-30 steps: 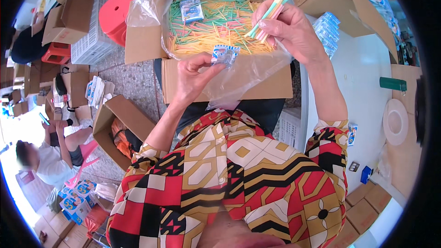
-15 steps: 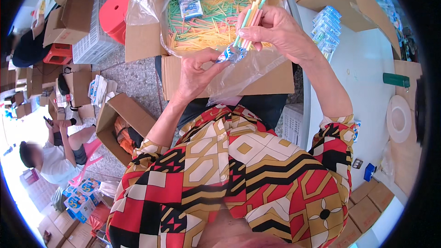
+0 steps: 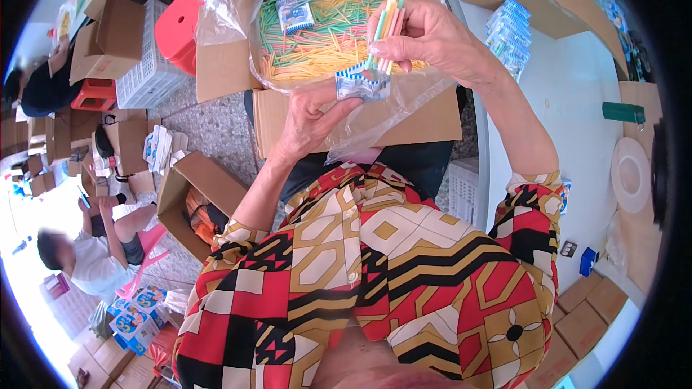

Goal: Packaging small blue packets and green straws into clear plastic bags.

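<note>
My left hand [image 3: 311, 117] pinches a small blue-and-white plastic packet [image 3: 362, 89] by its side, and the packet's mouth gapes upward. Just above it, my right hand [image 3: 438, 42] grips a small bundle of thin pastel sticks [image 3: 390, 20] in green, yellow and pink. The lower ends of the bundle reach the packet's mouth; how far they go in is hard to tell. Both hands are over the near side of a cardboard box [image 3: 422, 121] lined with clear plastic [image 3: 225, 9]. Many loose sticks [image 3: 317, 60] fill the box, and another packet [image 3: 294, 13] lies on them.
To the right is a white tabletop [image 3: 544, 122] with a pile of packets [image 3: 509, 34] and a green object [image 3: 623, 112]. At left stand a red stool [image 3: 177, 27], a white crate [image 3: 148, 65] and an open carton [image 3: 220, 179]. A person [image 3: 101, 263] sits farther left.
The packet has turned and spread, its mouth now wide beneath the sticks. My right hand has shifted slightly, bringing the bundle's lower ends over the opening.
</note>
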`<state>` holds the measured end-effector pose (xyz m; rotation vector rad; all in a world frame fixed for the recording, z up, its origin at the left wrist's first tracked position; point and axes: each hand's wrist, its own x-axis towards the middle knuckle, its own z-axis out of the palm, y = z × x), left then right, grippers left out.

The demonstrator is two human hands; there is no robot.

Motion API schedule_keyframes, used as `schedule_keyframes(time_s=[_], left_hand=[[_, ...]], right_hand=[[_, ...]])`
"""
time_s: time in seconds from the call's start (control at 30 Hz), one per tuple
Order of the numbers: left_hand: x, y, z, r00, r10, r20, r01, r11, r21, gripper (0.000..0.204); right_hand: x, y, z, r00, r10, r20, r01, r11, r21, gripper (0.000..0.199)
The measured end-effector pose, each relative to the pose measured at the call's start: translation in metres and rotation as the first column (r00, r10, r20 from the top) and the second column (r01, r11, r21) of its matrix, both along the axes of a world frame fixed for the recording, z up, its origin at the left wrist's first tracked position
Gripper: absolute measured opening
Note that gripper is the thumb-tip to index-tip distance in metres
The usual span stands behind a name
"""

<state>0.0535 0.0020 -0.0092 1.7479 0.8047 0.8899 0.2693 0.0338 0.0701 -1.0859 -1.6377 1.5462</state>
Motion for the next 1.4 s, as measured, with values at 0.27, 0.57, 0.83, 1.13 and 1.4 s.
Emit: schedule_keyframes(time_s=[0.27,0.57,0.83,1.13,1.4], left_hand=[[0.001,0.002,-0.005,0.997,0.078,-0.021,-0.075,0.991,0.115,0.006],[0.003,-0.003,0.003,0.997,0.071,0.009,-0.071,0.996,0.059,0.010],[0.003,-0.007,0.005,0.960,0.007,0.280,0.109,0.912,-0.396,0.021],[0.016,-0.010,0.004,0.948,-0.017,0.317,0.171,0.868,-0.466,0.016],[0.017,-0.007,0.005,0.925,0.239,0.296,-0.151,0.945,-0.291,0.007]], right_hand=[[-0.004,-0.004,0.002,0.999,0.036,0.027,-0.038,0.998,0.058,0.019],[-0.002,-0.003,0.010,0.999,0.023,0.028,-0.025,0.998,0.065,0.016],[-0.003,-0.007,0.003,0.997,-0.021,-0.076,0.022,0.999,0.025,0.014],[-0.004,-0.010,0.001,0.996,-0.037,-0.075,0.036,0.999,-0.017,0.013],[-0.002,-0.014,0.016,0.976,-0.151,-0.156,0.156,0.988,0.022,0.011]])
